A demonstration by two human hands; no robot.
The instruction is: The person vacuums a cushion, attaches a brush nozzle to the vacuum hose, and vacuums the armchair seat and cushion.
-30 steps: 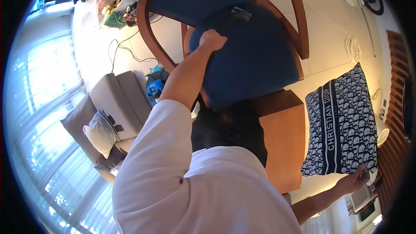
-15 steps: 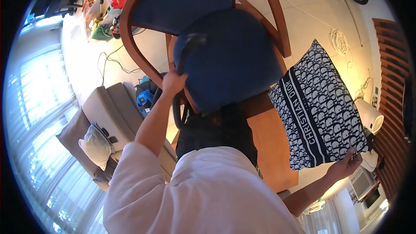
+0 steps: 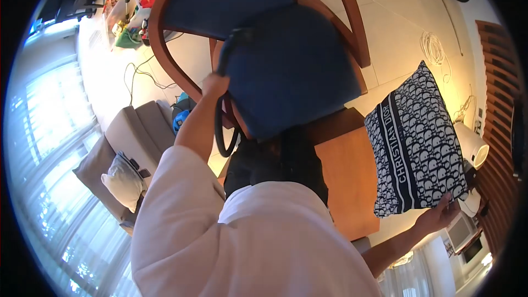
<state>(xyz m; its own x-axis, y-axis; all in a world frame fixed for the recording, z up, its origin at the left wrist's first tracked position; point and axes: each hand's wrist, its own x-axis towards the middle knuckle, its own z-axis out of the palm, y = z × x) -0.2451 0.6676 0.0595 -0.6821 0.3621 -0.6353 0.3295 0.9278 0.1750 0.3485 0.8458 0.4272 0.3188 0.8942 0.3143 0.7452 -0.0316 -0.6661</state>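
Observation:
My left hand (image 3: pixel 215 84) is closed around the tube of a vacuum cleaner hose (image 3: pixel 219 129), which loops down below my fist. The tube's dark, blurred end lies over the far left part of a blue seat cushion (image 3: pixel 297 71), at the foot of the backrest. The cushion belongs to a wooden armchair (image 3: pixel 361 44). Out to the right, my right hand (image 3: pixel 443 214) pinches the lower corner of a black-and-white patterned pillow (image 3: pixel 421 148) lettered "CHRISTIAN DIOR" and holds it up beside the chair.
Partly hidden by my left forearm is a blue vacuum cleaner (image 3: pixel 180 118). A grey sofa (image 3: pixel 135 132) with a pale cushion (image 3: pixel 124 181) stands left. An orange-brown wooden surface (image 3: pixel 349 181) is beside my legs. Cables (image 3: pixel 146 77) and a coiled white cord (image 3: pixel 433 49) lie on the floor.
My left hand has moved up and slightly left with the hose, its end shifting toward the backrest. The pillow has swung right and stands more upright, still in my right hand.

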